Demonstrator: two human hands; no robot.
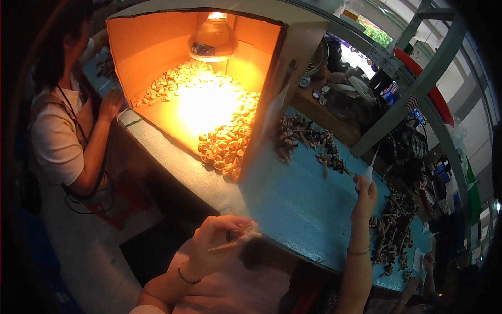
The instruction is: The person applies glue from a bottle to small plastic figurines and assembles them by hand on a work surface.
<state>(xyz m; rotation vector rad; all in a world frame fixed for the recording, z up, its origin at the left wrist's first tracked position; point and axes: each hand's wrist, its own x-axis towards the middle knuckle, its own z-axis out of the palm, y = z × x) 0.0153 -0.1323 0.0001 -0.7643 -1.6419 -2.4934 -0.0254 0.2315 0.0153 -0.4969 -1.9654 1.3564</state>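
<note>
The left hand (212,242), half curled, pinched a small dark piece (232,235) by the near edge of the blue table (314,209), while the right hand (367,196), closed round a white bottle (367,176), held its thin nozzle (375,156) upward — well apart from the piece. Good work here likely called for a steady pinch, nozzle tip close, and light squeezes.

The person's left forearm (167,288) slants in from the near side, the left hand (214,235) turned rightward, its fingers curled into a pinching grip. The right forearm (358,269) reaches almost straight away, the right hand (365,199) farther off, fingers bent closed.
</note>
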